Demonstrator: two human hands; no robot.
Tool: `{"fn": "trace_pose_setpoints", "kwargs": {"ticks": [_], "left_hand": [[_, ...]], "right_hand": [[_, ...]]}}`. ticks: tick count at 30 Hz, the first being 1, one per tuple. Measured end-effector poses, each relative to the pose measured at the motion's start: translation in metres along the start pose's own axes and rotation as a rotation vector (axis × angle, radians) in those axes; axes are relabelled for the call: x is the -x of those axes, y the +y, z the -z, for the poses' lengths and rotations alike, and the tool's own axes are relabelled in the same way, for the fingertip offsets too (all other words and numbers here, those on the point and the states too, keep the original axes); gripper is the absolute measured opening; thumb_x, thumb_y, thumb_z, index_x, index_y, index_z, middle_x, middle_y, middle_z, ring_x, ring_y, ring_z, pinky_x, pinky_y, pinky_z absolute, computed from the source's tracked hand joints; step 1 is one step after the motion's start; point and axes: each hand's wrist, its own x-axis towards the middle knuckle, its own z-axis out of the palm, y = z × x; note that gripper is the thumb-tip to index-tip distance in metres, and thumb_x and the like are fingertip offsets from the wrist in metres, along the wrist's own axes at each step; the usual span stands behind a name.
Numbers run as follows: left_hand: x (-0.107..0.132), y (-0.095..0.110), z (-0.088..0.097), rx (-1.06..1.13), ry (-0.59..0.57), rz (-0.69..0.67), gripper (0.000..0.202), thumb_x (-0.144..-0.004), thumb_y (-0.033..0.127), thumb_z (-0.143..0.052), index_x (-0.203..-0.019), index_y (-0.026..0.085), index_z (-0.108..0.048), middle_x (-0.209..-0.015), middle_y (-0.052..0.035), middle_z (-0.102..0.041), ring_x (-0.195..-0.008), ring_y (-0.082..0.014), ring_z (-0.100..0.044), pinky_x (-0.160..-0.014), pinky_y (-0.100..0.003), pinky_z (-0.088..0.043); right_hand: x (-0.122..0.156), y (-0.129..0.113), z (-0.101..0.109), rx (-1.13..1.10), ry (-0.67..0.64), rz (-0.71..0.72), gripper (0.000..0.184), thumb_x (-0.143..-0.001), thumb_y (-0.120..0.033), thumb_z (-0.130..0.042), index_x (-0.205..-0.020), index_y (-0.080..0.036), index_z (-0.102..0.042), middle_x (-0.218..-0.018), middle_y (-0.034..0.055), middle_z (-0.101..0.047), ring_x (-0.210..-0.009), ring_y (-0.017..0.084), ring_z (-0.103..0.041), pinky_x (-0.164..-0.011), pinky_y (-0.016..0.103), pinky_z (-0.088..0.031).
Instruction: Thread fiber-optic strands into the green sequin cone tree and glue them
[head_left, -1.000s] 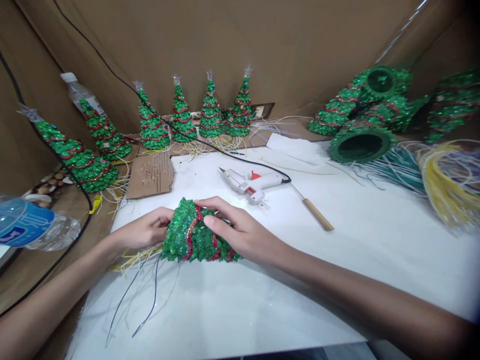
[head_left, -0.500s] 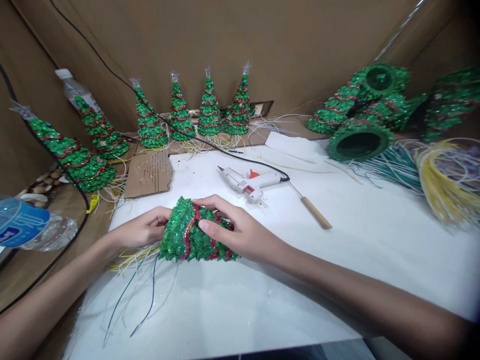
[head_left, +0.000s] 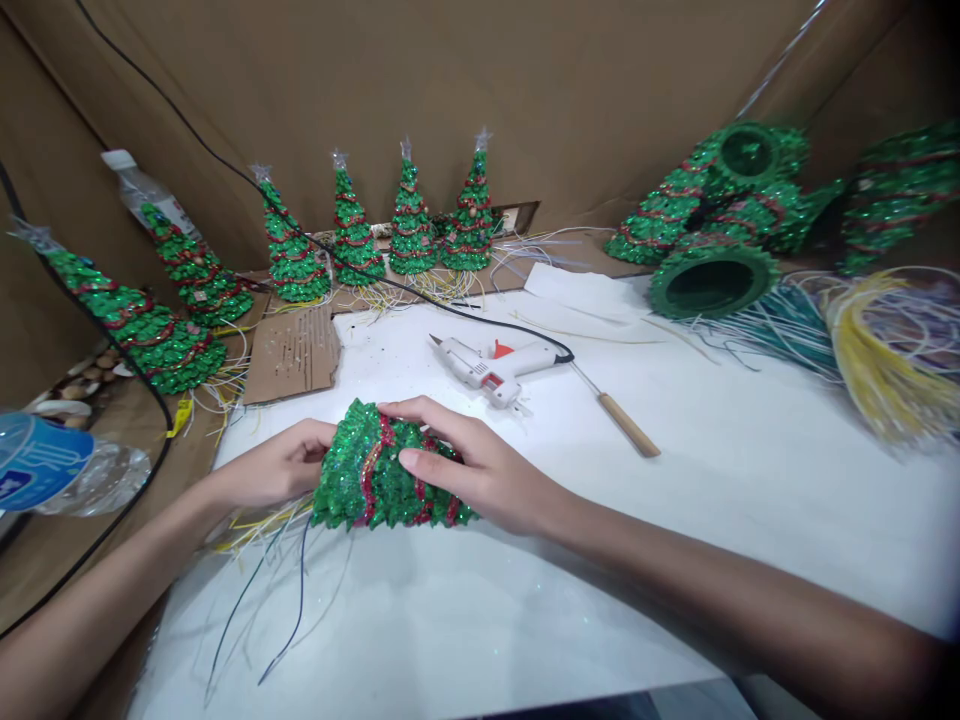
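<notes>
A green glitter tree [head_left: 375, 478] with red trim lies on its side on the white table [head_left: 675, 520], its base to the left. My right hand [head_left: 465, 465] is wrapped over its upper part, thumb pressed on the glitter. At the tree's base my left hand [head_left: 281, 465] grips it, fingertips tucked against the rim. Thin yellow, white and dark wires [head_left: 262, 570] trail out of the base toward the near left.
A white glue gun [head_left: 495, 365] and a wooden-handled tool [head_left: 622, 425] lie behind my hands. Several finished trees [head_left: 409, 225] stand along the back and left. More trees [head_left: 712, 230] and wire bundles [head_left: 885, 350] fill the right. A water bottle [head_left: 52, 470] lies far left.
My hands and the tree stay nearly where they were; my right fingers have shifted slightly on the glitter. The camera has tilted a little.
</notes>
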Motion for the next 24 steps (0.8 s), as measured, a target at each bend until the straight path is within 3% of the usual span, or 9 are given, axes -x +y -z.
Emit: {"fn": "trace_pose_setpoints", "kwargs": {"ticks": [2,7,12,24], "left_hand": [[0.001,0.001,0.000,-0.059,0.043,0.011,0.003,-0.071,0.017,-0.069,-0.071,0.014,-0.069,-0.065,0.0009,-0.066,-0.067,-0.0124,-0.059,-0.063,-0.020,-0.050],[0.002,0.004,-0.003,-0.127,0.169,0.001,0.016,-0.068,0.015,-0.073,-0.084,0.014,-0.072,-0.074,-0.0002,-0.070,-0.072,-0.0145,-0.063,-0.065,-0.021,-0.051],[0.001,0.004,-0.009,-0.163,0.211,-0.039,0.007,-0.069,0.020,-0.073,-0.071,0.013,-0.070,-0.068,0.0005,-0.068,-0.065,-0.0130,-0.061,-0.060,-0.020,-0.050],[-0.005,-0.008,-0.013,-0.043,0.276,-0.183,0.033,-0.062,0.031,-0.080,-0.049,0.011,-0.057,-0.046,0.0022,-0.051,-0.046,-0.0074,-0.044,-0.044,-0.016,-0.038]], "right_hand": [[0.000,0.000,0.000,-0.010,-0.003,-0.011,0.035,-0.090,-0.033,-0.053,-0.125,-0.024,-0.051,-0.129,0.0042,-0.058,-0.118,0.019,-0.054,-0.103,0.040,-0.040],[-0.001,-0.001,-0.002,0.017,0.005,-0.022,0.035,-0.092,-0.037,-0.051,-0.124,-0.024,-0.051,-0.126,0.0043,-0.059,-0.116,0.019,-0.055,-0.101,0.041,-0.041],[-0.002,0.000,-0.003,0.022,-0.005,-0.044,0.037,-0.091,-0.039,-0.052,-0.124,-0.025,-0.050,-0.123,0.0041,-0.059,-0.110,0.019,-0.057,-0.097,0.041,-0.045],[-0.003,0.001,-0.005,0.030,0.027,0.001,0.035,-0.090,-0.036,-0.055,-0.121,-0.022,-0.053,-0.123,0.0042,-0.061,-0.112,0.017,-0.057,-0.098,0.037,-0.043]]}}
